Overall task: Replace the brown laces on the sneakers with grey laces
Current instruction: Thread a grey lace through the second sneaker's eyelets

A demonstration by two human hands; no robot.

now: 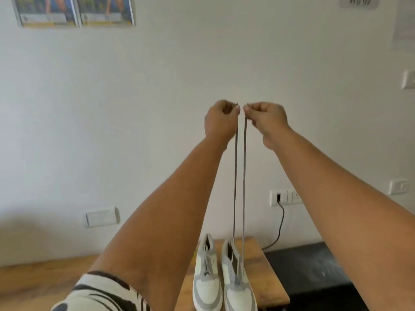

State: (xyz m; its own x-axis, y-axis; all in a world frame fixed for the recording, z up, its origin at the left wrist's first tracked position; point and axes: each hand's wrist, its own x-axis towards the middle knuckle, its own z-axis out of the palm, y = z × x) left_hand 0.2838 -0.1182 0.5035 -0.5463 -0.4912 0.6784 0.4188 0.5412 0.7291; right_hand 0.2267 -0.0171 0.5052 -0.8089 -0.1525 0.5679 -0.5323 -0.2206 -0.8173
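Two white and grey sneakers stand side by side on a wooden table, toes toward me. The left sneaker is laced in grey. A grey lace runs up in two taut strands from the lowest eyelets of the right sneaker. High above the table, my left hand pinches one lace end and my right hand pinches the other, the two fists nearly touching. No brown lace is in sight.
A white wall is close behind the table, with a socket strip and a black cable hanging down. A dark surface lies right of the table. Posters hang at the upper left.
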